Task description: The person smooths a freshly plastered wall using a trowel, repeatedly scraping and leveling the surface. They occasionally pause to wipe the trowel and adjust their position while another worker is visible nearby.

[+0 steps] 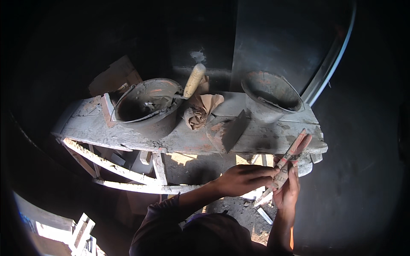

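Note:
A folded strip of brown printed paper (pixel 297 147), pinkish toward its far end, is held at a slant in front of me. My left hand (pixel 247 179) pinches it from the left side. Lower down on its right, my right hand (pixel 287 192) has its fingers wrapped round the paper. Both hands are just past the near edge of a worn wooden bench (pixel 192 143), toward its right end. Crumpled brown paper (pixel 200 112) lies on the bench between two mortar-stained buckets.
The left bucket (pixel 164 126) holds grey mortar and a trowel whose wooden handle (pixel 194 81) sticks up. The other bucket (pixel 267 110) stands at the back right. Between them a thin dark plate (pixel 235 131) rises from the bench. Scrap wood (pixel 82 232) lies at lower left.

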`<state>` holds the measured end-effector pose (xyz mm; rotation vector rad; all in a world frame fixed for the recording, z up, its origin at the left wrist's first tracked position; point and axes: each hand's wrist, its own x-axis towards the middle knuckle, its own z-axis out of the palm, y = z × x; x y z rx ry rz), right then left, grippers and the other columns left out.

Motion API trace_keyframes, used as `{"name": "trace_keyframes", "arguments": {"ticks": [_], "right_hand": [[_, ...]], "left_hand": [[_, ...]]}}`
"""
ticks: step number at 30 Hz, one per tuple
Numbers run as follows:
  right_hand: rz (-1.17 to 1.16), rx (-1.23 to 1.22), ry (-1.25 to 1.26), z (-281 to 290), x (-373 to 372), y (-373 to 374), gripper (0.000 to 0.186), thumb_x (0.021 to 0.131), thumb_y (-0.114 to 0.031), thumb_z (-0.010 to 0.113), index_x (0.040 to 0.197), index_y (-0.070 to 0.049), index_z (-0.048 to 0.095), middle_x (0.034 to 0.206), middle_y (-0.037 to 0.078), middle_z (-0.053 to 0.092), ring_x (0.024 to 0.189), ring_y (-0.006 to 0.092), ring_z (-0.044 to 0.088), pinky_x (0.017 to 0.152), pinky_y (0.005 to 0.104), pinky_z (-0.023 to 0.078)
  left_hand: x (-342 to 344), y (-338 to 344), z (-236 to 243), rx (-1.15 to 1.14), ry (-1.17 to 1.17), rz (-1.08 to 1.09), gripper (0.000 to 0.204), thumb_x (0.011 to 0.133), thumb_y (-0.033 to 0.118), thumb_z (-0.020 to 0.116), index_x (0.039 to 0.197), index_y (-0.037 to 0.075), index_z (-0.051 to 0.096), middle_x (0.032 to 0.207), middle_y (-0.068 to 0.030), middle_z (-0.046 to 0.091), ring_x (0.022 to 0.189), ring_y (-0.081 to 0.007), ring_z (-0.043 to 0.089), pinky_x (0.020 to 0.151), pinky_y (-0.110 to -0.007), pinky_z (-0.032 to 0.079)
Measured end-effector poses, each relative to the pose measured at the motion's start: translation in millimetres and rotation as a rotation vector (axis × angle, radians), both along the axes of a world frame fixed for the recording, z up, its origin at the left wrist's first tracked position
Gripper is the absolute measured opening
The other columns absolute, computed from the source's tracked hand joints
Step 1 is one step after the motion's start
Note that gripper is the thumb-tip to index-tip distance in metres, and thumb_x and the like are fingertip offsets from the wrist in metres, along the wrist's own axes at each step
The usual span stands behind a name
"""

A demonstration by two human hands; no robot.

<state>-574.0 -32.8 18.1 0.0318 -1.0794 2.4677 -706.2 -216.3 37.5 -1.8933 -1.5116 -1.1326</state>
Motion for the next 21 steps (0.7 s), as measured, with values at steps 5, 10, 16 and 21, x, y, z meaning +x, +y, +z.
{"name": "trace_keyframes", "arguments": {"ticks": [5,10,16,21], "right_hand": [[-0.481,0.333,-0.289,-5,-51,76,0.043,0.110,-0.024,0.065,0.145,-0.002,0.056,0.124,0.008,0.069,0.097,0.0111,0.069,0.069,0.0230,0.057],[-0.780,1.313,-0.721,-27,-105,180,0.070,0.104,-0.049,0.068,0.152,0.000,0.056,0.139,0.021,0.066,0.125,0.0324,0.066,0.102,0.0390,0.055],[-0.988,1.365,-0.410,19,-96,102,0.047,0.101,-0.026,0.076,0.136,0.005,0.065,0.140,0.026,0.064,0.133,0.0390,0.061,0.114,0.0450,0.046],[-0.417,1.078,-0.238,46,-115,12,0.037,0.103,-0.019,0.075,0.132,0.002,0.068,0.137,0.018,0.067,0.125,0.0251,0.067,0.098,0.0393,0.057]], "left_hand": [[-70,-34,11,0.118,-0.126,0.704,0.039,0.091,0.006,0.069,0.128,0.000,0.067,0.140,-0.0184,0.068,0.119,-0.0375,0.069,0.106,-0.048,0.055],[-176,-67,-34,-0.143,-0.313,1.325,0.049,0.096,0.014,0.058,0.144,0.002,0.057,0.139,-0.0257,0.065,0.120,-0.0467,0.067,0.108,-0.054,0.052],[-162,-82,-13,-0.113,-0.665,1.306,0.027,0.097,0.013,0.062,0.120,0.004,0.072,0.113,-0.0247,0.076,0.102,-0.0454,0.074,0.090,-0.055,0.058],[-143,-85,-44,0.400,-0.553,1.238,0.016,0.097,-0.001,0.061,0.112,0.001,0.068,0.116,-0.0226,0.078,0.097,-0.0425,0.076,0.082,-0.047,0.060]]}}
